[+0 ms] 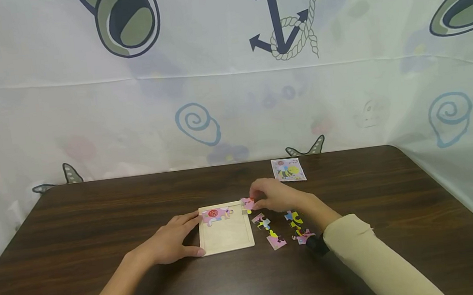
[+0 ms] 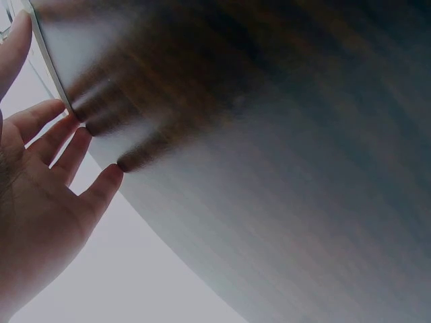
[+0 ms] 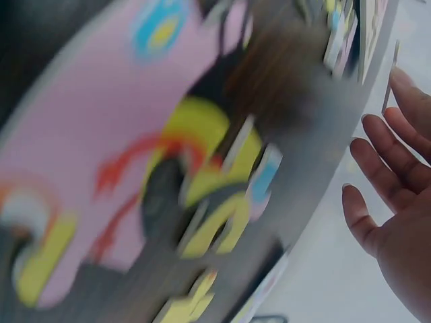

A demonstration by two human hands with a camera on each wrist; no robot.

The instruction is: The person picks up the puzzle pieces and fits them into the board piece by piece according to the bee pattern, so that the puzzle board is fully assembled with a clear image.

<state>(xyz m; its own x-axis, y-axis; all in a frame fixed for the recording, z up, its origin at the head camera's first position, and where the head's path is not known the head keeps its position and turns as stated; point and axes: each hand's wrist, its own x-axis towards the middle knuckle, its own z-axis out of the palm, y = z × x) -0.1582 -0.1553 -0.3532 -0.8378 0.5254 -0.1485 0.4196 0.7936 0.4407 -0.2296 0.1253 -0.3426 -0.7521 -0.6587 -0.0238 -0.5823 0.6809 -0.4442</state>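
Note:
A square wooden puzzle tray point(image 1: 227, 238) lies on the table, with joined pink jigsaw pieces point(image 1: 214, 215) along its top left. My left hand point(image 1: 170, 240) rests at the tray's left side, thumb at the lower corner and fingertips at the upper one. In the left wrist view its fingers point(image 2: 73, 151) are spread and fairly straight along the tray edge. Thumb and fingers of my right hand point(image 1: 274, 195) pinch a pink jigsaw piece point(image 1: 248, 203) over the tray's top right corner. In the right wrist view that piece point(image 3: 390, 77) appears edge-on.
Loose jigsaw pieces point(image 1: 276, 241) lie right of the tray, and more pieces point(image 1: 302, 235) sit under my right forearm. A square picture card point(image 1: 288, 169) with a bee lies near the far table edge. Behind the table hangs a printed cloth point(image 1: 232, 114).

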